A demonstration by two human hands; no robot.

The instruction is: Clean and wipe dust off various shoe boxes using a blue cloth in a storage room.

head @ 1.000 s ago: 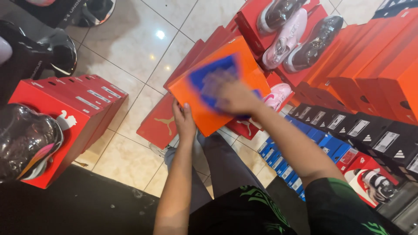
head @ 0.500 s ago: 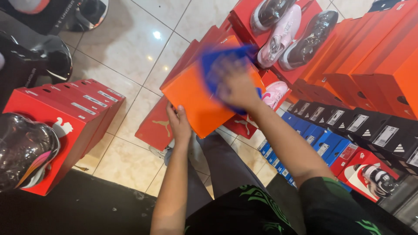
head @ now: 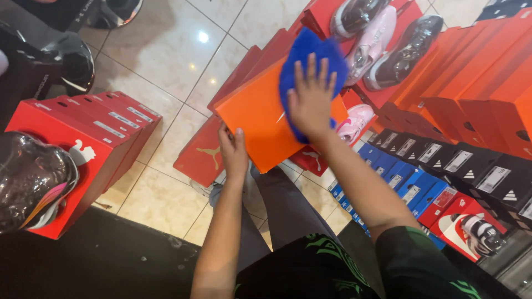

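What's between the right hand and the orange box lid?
A blue cloth, pressed flat under the right hand against the orange box, as the head view shows.

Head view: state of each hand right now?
Left hand: closed on the near edge of the orange shoe box.
Right hand: open, fingers spread, pressing the blue cloth flat on the box.

Blue cloth (head: 310,61) partly under right hand (head: 311,102), wrapped shoe (head: 33,182) cut off left
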